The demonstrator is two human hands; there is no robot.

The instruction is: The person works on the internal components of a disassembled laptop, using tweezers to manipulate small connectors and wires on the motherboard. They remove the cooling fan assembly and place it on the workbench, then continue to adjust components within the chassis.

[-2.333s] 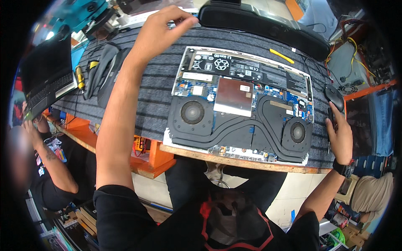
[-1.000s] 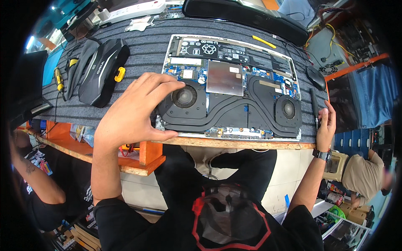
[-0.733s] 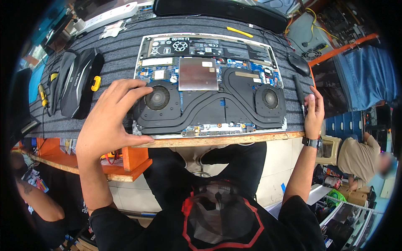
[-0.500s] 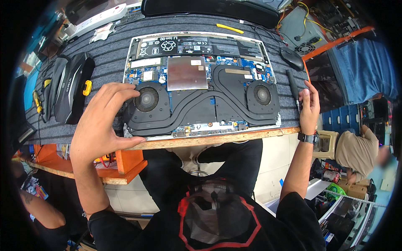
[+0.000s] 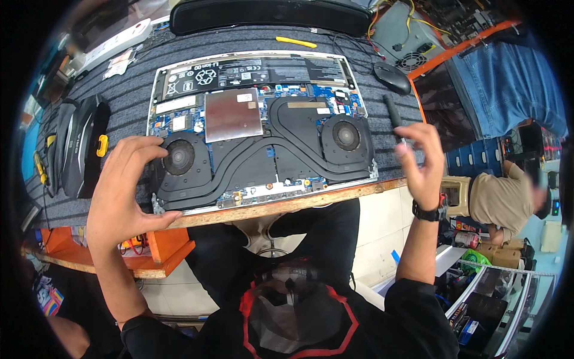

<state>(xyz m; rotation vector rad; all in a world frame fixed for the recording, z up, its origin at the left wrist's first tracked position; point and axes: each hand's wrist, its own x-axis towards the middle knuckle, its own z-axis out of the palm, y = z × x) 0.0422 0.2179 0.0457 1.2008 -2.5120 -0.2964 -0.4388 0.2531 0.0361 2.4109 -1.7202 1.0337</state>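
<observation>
Flanking laptop [image 5: 260, 149], 2 curved hands [image 5: 122, 191] [image 5: 426, 170], striped cloth [image 5: 128, 102]

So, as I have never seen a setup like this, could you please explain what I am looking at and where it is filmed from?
There is no robot here: these are a person's two bare hands. The view comes from a wide fisheye camera worn on the head, looking down, so straight edges bend near the rim.

On the striped grey mat lies an opened laptop, showing its battery and two round fans. Beyond it lies a yellow stick-shaped tool; to the right is a black mouse.

The left hand is spread around the laptop's near left corner. The right hand is at a dark-handled screwdriver; whether it grips it, I cannot tell.
</observation>
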